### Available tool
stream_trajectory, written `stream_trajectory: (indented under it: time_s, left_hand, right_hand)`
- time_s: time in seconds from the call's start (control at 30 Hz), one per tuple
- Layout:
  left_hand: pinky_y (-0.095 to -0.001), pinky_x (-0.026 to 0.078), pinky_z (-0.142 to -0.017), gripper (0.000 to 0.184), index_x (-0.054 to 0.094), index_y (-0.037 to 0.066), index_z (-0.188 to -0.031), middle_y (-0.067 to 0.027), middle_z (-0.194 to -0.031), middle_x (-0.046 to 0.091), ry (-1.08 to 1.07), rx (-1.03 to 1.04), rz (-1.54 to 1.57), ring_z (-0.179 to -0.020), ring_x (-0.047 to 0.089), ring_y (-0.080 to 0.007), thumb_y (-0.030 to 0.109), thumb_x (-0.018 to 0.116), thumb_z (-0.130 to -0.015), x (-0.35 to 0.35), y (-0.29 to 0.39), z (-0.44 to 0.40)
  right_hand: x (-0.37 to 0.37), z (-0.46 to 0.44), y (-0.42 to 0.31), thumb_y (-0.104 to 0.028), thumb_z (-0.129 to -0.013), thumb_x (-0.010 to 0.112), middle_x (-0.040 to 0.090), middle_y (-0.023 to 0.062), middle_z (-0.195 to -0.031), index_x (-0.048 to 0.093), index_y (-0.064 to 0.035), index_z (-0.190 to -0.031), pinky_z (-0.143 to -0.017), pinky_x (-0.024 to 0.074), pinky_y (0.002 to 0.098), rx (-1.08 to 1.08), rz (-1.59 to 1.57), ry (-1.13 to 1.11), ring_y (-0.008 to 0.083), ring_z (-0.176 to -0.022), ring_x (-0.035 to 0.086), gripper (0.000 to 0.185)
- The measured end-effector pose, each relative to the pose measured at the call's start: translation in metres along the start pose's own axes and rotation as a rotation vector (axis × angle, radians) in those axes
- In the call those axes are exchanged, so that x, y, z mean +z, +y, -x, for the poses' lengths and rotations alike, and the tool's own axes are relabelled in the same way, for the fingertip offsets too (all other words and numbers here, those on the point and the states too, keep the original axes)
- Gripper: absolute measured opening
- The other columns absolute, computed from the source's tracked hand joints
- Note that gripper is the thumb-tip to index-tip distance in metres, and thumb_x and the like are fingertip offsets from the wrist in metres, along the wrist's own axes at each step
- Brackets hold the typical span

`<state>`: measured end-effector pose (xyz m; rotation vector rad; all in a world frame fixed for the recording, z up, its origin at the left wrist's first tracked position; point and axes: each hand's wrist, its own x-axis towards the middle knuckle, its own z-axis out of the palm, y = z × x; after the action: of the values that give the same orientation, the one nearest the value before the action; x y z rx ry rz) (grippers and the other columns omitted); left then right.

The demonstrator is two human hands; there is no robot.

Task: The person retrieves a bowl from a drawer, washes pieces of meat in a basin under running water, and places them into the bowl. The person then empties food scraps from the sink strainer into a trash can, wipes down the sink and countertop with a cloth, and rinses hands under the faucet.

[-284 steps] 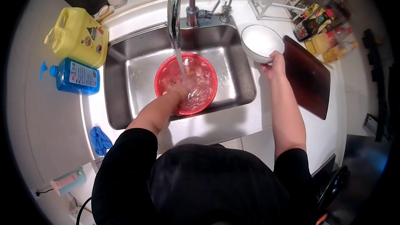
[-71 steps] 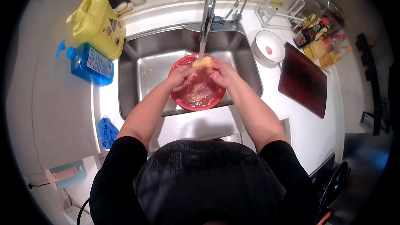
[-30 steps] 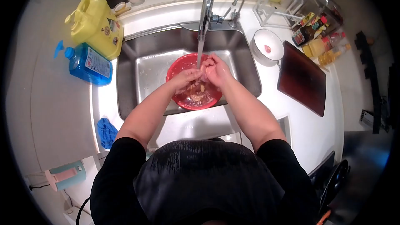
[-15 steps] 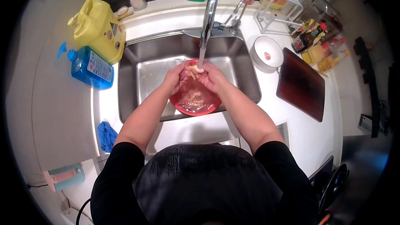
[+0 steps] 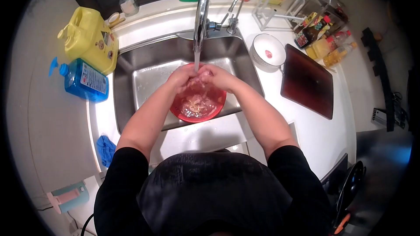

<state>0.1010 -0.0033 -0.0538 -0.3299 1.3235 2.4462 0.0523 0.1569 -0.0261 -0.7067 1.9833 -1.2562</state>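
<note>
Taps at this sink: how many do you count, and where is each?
2. The large tap, running, reaches over the red basin; the small tap stands to its right, near the back right corner of the sink.

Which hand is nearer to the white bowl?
The right hand. It is over the red basin, on the side toward the bowl; the left hand is farther away, at the basin's other side.

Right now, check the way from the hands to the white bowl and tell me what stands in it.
Nothing visible blocks the hands from the white bowl; only the red basin's rim and the sink's right wall lie along the way. The faucet's stream falls left of it.
</note>
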Motion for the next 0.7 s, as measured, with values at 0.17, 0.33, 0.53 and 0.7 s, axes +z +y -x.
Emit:
stream_trajectory:
  time_s: [0.17,0.33,0.53,0.7]
  left_hand:
    - [-0.0243,0.049,-0.067,0.034,0.05,0.0,-0.107,-0.0114,-0.092,0.057,0.071,-0.026,-0.275,-0.081,0.057,-0.0153,-0.006,0.048,-0.073,-0.002,0.001,-0.003]
    - [-0.0271,0.048,-0.072,0.04,0.046,-0.001,-0.111,-0.0133,-0.096,0.056,-0.07,0.018,-0.146,-0.085,0.056,-0.0187,-0.01,0.043,-0.072,-0.002,0.008,0.01]
    - [-0.03,0.048,-0.08,0.051,0.037,0.0,-0.119,-0.0169,-0.102,0.053,-0.171,-0.051,0.07,-0.09,0.056,-0.0243,-0.011,0.037,-0.068,-0.001,0.02,0.022]
    - [-0.0313,0.048,-0.079,0.059,0.027,0.004,-0.126,-0.0167,-0.103,0.052,-0.27,-0.054,0.05,-0.094,0.055,-0.024,-0.008,0.037,-0.069,0.002,0.023,0.023]
  right_hand:
    - [-0.011,0.013,0.0,-0.007,-0.079,0.052,0.058,0.0064,-0.08,0.052,-0.0025,-0.094,-0.07,0.0439,0.0282,-0.015,0.183,0.144,0.0149,-0.076,0.054,0.015]
    - [-0.061,0.003,0.031,-0.01,-0.081,0.047,0.059,0.0106,-0.078,0.054,-0.0026,-0.09,-0.068,0.045,0.0298,-0.095,0.182,0.522,0.0197,-0.074,0.056,0.013]
    - [-0.13,0.026,-0.005,-0.018,-0.074,0.056,0.049,0.0167,-0.113,0.048,-0.015,-0.115,-0.094,0.0246,0.0505,0.184,1.028,0.85,0.031,-0.108,0.043,0.042]
    - [-0.042,0.025,-0.035,-0.014,-0.07,0.065,0.038,0.0159,-0.126,0.037,-0.0091,-0.124,-0.099,0.0279,0.0329,-0.21,0.59,0.154,0.0285,-0.119,0.033,0.061]
